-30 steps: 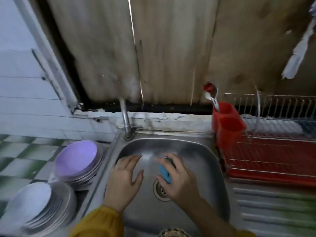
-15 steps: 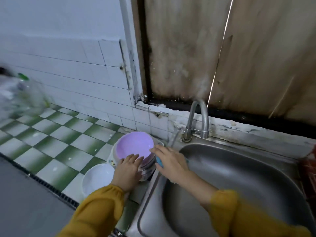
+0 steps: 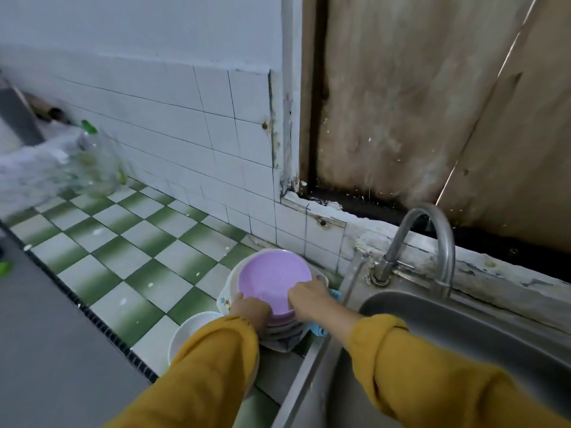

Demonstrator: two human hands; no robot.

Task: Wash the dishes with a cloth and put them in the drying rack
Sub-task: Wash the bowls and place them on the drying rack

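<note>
A purple plate [image 3: 273,281] tops a stack of plates [image 3: 282,330] on the tiled counter, just left of the sink. My left hand [image 3: 251,310] grips the near left rim of the purple plate. My right hand [image 3: 309,299] holds a blue cloth [image 3: 335,294] and rests its fingers on the plate's right rim. More of the cloth shows under my wrist. A second stack of white plates [image 3: 193,332] sits nearer to me, partly hidden by my left sleeve.
The steel sink [image 3: 463,341] lies to the right, with a curved tap [image 3: 432,242] over its back corner. A clear bottle with a green cap [image 3: 92,159] stands far left on the green-and-white checked counter [image 3: 139,257]. The drying rack is out of view.
My view swung left from the sink and rack toward the plate stacks. Both hands left the sink basin and came onto the purple plate, the right still carrying the blue cloth.
</note>
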